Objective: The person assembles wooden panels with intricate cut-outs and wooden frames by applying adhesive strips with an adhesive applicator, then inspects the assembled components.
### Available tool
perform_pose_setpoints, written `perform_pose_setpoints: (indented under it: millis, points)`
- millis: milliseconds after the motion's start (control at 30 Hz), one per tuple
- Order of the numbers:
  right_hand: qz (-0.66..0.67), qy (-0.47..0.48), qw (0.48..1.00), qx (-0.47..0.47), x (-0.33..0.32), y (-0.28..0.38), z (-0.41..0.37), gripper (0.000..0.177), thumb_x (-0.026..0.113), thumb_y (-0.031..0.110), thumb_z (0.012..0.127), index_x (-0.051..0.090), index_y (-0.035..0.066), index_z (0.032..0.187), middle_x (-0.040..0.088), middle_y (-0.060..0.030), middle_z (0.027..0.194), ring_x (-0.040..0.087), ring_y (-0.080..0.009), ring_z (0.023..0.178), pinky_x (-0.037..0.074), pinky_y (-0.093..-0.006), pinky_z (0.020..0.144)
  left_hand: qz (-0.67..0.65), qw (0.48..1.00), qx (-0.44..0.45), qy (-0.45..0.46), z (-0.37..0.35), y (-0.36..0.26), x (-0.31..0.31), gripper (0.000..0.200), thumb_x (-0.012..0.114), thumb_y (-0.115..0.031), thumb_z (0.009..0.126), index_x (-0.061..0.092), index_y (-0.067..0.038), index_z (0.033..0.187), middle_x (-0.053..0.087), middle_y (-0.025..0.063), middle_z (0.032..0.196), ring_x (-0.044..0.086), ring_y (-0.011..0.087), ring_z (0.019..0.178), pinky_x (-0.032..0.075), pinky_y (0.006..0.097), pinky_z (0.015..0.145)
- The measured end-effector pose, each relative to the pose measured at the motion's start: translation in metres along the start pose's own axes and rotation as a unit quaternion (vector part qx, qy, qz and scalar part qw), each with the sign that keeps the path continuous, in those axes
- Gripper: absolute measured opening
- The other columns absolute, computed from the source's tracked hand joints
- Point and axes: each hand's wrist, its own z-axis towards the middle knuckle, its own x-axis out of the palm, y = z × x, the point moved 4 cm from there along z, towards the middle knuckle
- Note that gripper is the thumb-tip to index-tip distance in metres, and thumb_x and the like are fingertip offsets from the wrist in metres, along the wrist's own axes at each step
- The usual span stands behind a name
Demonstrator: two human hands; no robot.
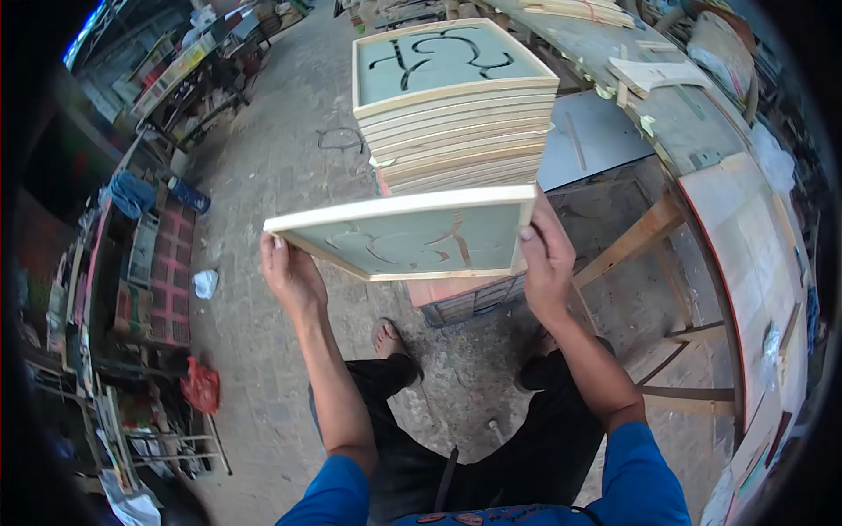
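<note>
A wooden-framed panel with a grey-green face and cut-out character shapes is held tilted in front of me. My left hand grips its left corner, thumb on the near side. At the opposite end, my right hand is closed on the right edge of the frame. Just beyond it rises a tall stack of similar framed panels; the top one lies face up with dark curved strokes showing. The held panel hides the lower part of the stack.
On the right runs a long workbench with wood pieces on it and wooden legs beneath. A dark crate supports the stack. Cluttered racks stand at left, near a red plastic bag and a pink crate.
</note>
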Motion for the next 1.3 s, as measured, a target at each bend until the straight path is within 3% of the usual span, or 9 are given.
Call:
perform_pose_setpoints:
  millis: [100, 200, 300, 600, 667, 833, 1033, 1300]
  points:
    - [-0.015, 0.025, 0.997, -0.065, 0.005, 0.014, -0.002, 0.026, 0.054, 0.001, 0.091, 0.059, -0.006, 0.116, 0.06, -0.011, 0.096, 0.055, -0.0157, 0.084, 0.045, -0.026, 0.075, -0.069, 0.997, -0.015, -0.033, -0.001, 0.022, -0.014, 0.029, 0.052, -0.014, 0.095, 0.052, 0.001, 0.119, 0.059, 0.009, 0.111, 0.057, 0.018, 0.106, 0.045, 0.0331, 0.093]
    - [-0.01, 0.044, 0.998, -0.053, 0.001, 0.019, -0.006, 0.027, 0.057, -0.001, 0.089, 0.059, -0.007, 0.115, 0.06, -0.0135, 0.096, 0.057, -0.0186, 0.082, 0.046, -0.027, 0.072, -0.123, 0.99, -0.059, -0.019, -0.006, 0.034, -0.014, 0.025, 0.054, -0.012, 0.093, 0.054, -0.001, 0.116, 0.06, 0.0088, 0.114, 0.055, 0.021, 0.115, 0.041, 0.0376, 0.105]
    - [-0.013, 0.056, 0.996, -0.071, 0.001, 0.025, -0.005, 0.028, 0.058, -0.001, 0.088, 0.059, -0.007, 0.116, 0.061, -0.0148, 0.098, 0.059, -0.0197, 0.084, 0.048, -0.0285, 0.072, -0.12, 0.99, -0.063, -0.044, -0.009, 0.043, -0.015, 0.028, 0.055, -0.014, 0.093, 0.052, 0.0, 0.117, 0.059, 0.0092, 0.111, 0.057, 0.0204, 0.109, 0.045, 0.0371, 0.098]
    - [-0.035, 0.071, 0.993, -0.086, -0.003, 0.038, -0.004, 0.03, 0.06, 0.0, 0.086, 0.059, -0.007, 0.115, 0.063, -0.0167, 0.097, 0.065, -0.0255, 0.082, 0.052, -0.0333, 0.068, -0.102, 0.987, -0.118, -0.034, -0.018, 0.064, -0.014, 0.028, 0.055, -0.015, 0.094, 0.051, -0.001, 0.118, 0.058, 0.0089, 0.113, 0.056, 0.021, 0.111, 0.044, 0.0381, 0.1]
    - [-0.034, 0.076, 0.993, -0.083, -0.004, 0.041, -0.004, 0.03, 0.061, 0.001, 0.086, 0.059, -0.006, 0.116, 0.063, -0.0171, 0.098, 0.065, -0.0271, 0.082, 0.052, -0.0339, 0.068, -0.083, 0.988, -0.128, -0.018, -0.018, 0.064, -0.015, 0.03, 0.052, -0.015, 0.096, 0.05, -0.002, 0.122, 0.057, 0.0092, 0.119, 0.053, 0.0226, 0.118, 0.042, 0.0418, 0.104]
    - [-0.033, 0.104, 0.988, -0.111, -0.001, 0.048, -0.006, 0.043, 0.058, 0.002, 0.088, 0.051, -0.003, 0.129, 0.063, -0.0187, 0.103, 0.066, -0.0293, 0.084, 0.054, -0.0377, 0.068, -0.081, 0.987, -0.136, -0.009, -0.017, 0.067, -0.021, 0.03, 0.053, -0.016, 0.095, 0.05, -0.001, 0.122, 0.058, 0.0101, 0.12, 0.055, 0.0231, 0.116, 0.045, 0.0417, 0.101]
    - [-0.053, 0.152, 0.98, -0.121, -0.002, 0.055, -0.007, 0.063, 0.057, -0.002, 0.082, 0.038, 0.001, 0.142, 0.06, -0.0166, 0.097, 0.062, -0.0261, 0.073, 0.053, -0.0371, 0.062, -0.062, 0.985, -0.159, -0.015, -0.02, 0.068, -0.018, 0.031, 0.056, -0.016, 0.094, 0.052, 0.001, 0.121, 0.059, 0.0104, 0.117, 0.057, 0.0229, 0.113, 0.048, 0.0404, 0.099]
    - [-0.029, 0.138, 0.985, -0.094, -0.003, 0.049, -0.004, 0.067, 0.055, -0.005, 0.079, 0.038, 0.002, 0.143, 0.057, -0.0169, 0.093, 0.059, -0.0247, 0.07, 0.05, -0.0362, 0.06, -0.021, 0.978, -0.208, -0.022, -0.02, 0.066, -0.02, 0.031, 0.057, -0.014, 0.094, 0.052, 0.004, 0.119, 0.061, 0.0111, 0.115, 0.061, 0.0213, 0.108, 0.052, 0.036, 0.095]
